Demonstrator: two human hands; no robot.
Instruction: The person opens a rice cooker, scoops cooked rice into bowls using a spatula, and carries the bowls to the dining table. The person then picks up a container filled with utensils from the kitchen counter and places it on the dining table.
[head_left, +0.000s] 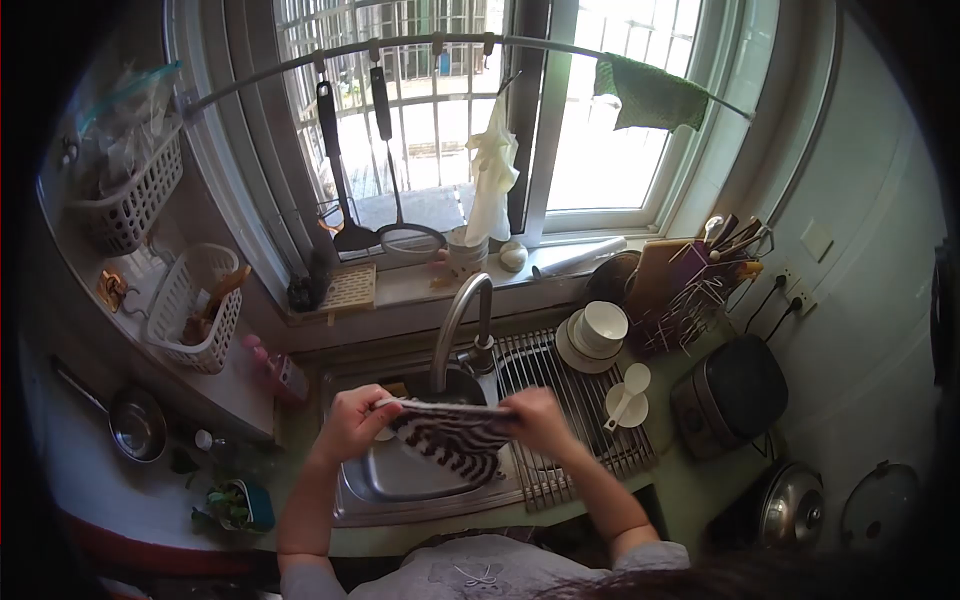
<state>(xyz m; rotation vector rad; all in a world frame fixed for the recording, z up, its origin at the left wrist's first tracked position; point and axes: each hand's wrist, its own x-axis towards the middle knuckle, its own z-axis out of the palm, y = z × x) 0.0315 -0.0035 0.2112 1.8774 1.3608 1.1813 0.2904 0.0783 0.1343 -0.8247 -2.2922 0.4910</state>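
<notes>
A dark-brown and white striped cloth (pixel 450 440) is stretched out above the metal sink (pixel 385 482). My left hand (pixel 357 422) is closed on its left upper corner. At the opposite corner, my right hand (pixel 540 420) grips the cloth, slightly blurred. The lower part of the cloth hangs in folds over the basin. Just behind it rises the curved faucet (pixel 445 340). A dark round pan or bowl (pixel 460 388) in the sink is partly hidden by the cloth and faucet.
Right of the sink, a slatted drying rack (pixel 545 470) carries stacked white bowls (pixel 602 325) and a white spoon (pixel 628 395). Beyond stands a dark appliance (pixel 735 385). A small pan (pixel 137 425) and leafy greens in a container (pixel 240 505) are at left.
</notes>
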